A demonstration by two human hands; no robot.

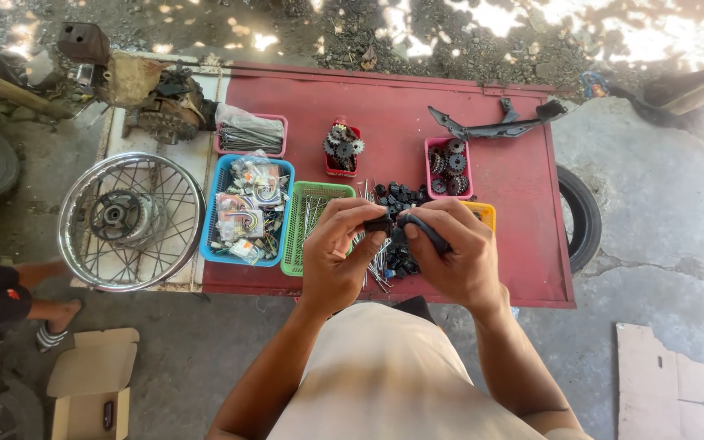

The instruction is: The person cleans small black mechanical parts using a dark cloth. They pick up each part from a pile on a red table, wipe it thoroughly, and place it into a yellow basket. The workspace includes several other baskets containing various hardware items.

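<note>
My left hand (337, 248) and my right hand (455, 251) meet above the red table (515, 179), both gripping a small black rubber part (401, 225) with a curved black cable or tube running out under my right fingers. Right below the hands lies a heap of similar black parts (399, 195) and loose metal spokes (378, 273). A green basket (313, 197) holding thin spokes sits just left of my left hand.
A blue basket (248, 210) holds packaged parts. Pink trays hold spokes (250, 134) and gears (448, 167); a red tray (343, 148) holds gears too. A spoked wheel (130, 220), an engine part (165, 106), a black bracket (499, 124), a tyre (582, 216), a cardboard box (91, 383) and another person's foot (55, 314) surround them.
</note>
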